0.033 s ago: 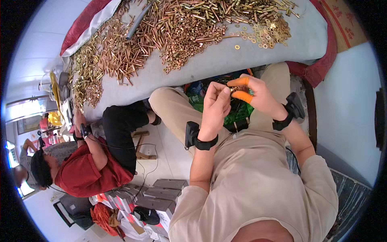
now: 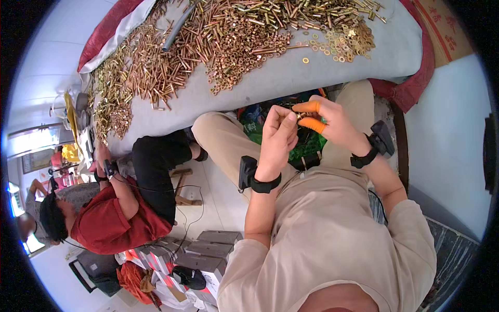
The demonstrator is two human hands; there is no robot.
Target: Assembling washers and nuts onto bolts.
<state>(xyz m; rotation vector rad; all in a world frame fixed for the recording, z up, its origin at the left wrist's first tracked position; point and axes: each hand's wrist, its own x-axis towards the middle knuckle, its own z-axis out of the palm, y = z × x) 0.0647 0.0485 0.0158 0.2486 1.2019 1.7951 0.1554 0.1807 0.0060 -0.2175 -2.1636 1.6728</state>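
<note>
Above my lap, my left hand (image 2: 279, 136) is closed, with thumb and forefinger pinching one end of a small brass-coloured metal fastener (image 2: 300, 115). My right hand (image 2: 335, 124) grips the other end between thumb and forefinger, both covered by orange finger cots (image 2: 312, 125). The fingers hide most of the piece, so its exact form cannot be made out. Just beyond my hands, on a grey-covered table (image 2: 208, 101), lie heaps of brass-coloured metal sleeves (image 2: 161, 73), nuts (image 2: 228, 73) and flat washers (image 2: 348, 44).
Below my hands, between my knees, sits a green bag (image 2: 304, 148). A grey rod (image 2: 179, 27) lies among the metal parts. To the left, a co-worker in a red shirt (image 2: 112, 218) sits at the table, near a wooden stool (image 2: 187, 190). Grey boxes (image 2: 210, 249) are stacked behind.
</note>
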